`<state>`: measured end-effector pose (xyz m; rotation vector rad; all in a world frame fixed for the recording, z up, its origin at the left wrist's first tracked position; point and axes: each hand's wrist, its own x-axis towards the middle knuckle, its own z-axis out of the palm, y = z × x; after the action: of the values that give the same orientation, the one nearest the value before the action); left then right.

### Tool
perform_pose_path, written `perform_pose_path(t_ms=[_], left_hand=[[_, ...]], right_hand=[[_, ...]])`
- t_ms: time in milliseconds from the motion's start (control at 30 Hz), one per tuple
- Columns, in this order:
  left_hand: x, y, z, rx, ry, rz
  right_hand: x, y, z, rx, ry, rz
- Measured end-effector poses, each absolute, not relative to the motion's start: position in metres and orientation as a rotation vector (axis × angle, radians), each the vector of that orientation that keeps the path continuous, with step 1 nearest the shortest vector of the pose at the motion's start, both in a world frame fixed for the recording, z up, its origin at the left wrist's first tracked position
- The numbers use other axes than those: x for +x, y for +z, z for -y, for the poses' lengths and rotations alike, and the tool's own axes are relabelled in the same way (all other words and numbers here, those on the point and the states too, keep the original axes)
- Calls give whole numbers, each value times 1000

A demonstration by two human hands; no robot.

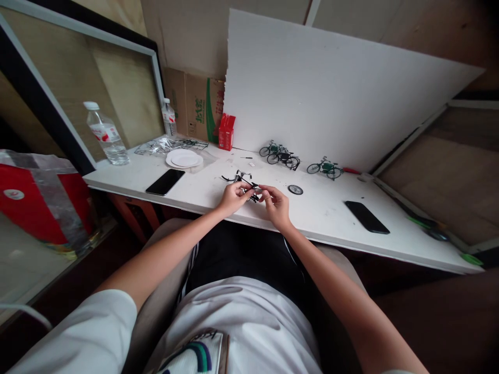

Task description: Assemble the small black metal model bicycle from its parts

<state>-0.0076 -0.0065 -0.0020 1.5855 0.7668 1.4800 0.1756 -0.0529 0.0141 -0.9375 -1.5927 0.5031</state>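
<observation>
A small black model bicycle frame (242,179) with handlebars is held over the front part of the white table. My left hand (233,198) is closed around its lower part, fingers pinched near the middle. On the frame's rear end, my right hand (276,205) has thumb and fingers pressed together; the fingers hide the exact spot gripped. A loose spoked wheel (295,189) lies flat on the table, right of my right hand. Behind it stand a black model bicycle (281,158), a green one (268,149) partly behind that, and another green one (325,168) farther right.
On the white table (218,200) are a black phone (166,182) at left, another phone (367,217) at right, white discs (184,158), two bottles (107,136), a red box (226,132) and a carton (195,104). A white board (312,88) stands behind.
</observation>
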Motion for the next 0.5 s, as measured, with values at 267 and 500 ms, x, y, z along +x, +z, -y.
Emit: perform_pose_path(t_ms=[267,500], left_hand=[[-6,-2,10,1613,1490,-795],[-6,-2,13,1638,1478,-822]], right_hand=[[174,15,52,-958,480,1540],[175,15,52,-940,520,1544]])
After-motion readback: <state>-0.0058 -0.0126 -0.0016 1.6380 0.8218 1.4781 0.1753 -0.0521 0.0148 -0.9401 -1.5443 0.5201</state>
